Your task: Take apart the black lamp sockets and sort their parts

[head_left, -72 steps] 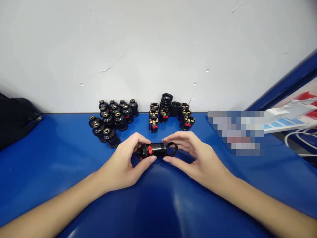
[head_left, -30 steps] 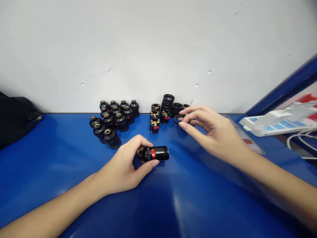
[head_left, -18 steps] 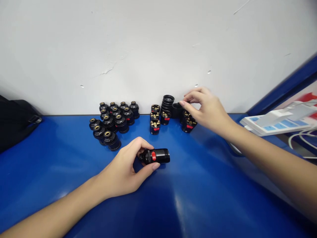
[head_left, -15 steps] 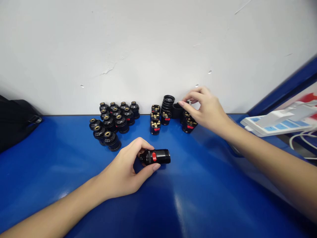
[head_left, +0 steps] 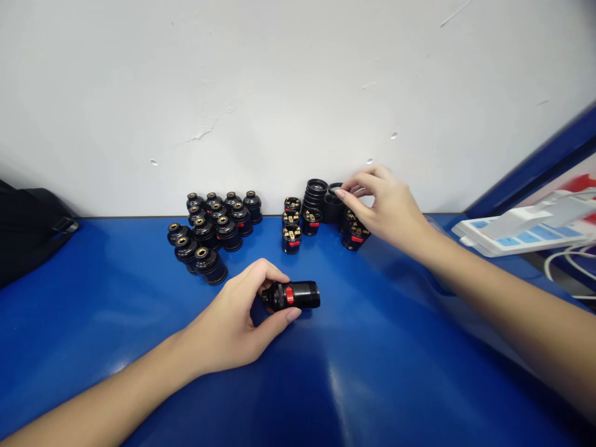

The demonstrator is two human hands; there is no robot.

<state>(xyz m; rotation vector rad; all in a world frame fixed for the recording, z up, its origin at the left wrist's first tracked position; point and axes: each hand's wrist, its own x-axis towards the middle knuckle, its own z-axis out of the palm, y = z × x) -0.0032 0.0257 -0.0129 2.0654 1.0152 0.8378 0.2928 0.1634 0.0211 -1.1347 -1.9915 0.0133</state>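
Observation:
A black cylindrical part with a red patch (head_left: 305, 294) lies on its side in my left hand (head_left: 233, 320), thumb below it and fingers behind. Farther back on the right, my right hand (head_left: 384, 202) has its thumb and index finger pinched at a black ring (head_left: 334, 187) above a black cup-shaped part. Stacked black rings (head_left: 316, 194) stand just left of that. Short black parts with brass contacts and red tabs (head_left: 292, 239) are in front of the stack, and similar ones (head_left: 356, 236) are below my right hand.
Several black domed sockets (head_left: 211, 265) stand in a group at the back left of the blue table (head_left: 372, 372). A black bag (head_left: 32, 230) is at the far left. At the right lie a white power strip (head_left: 521, 236) and white cables (head_left: 568, 264).
A black ring now shows at the fingertips of my right hand, above the cup-shaped part. My left hand and its black part have barely moved.

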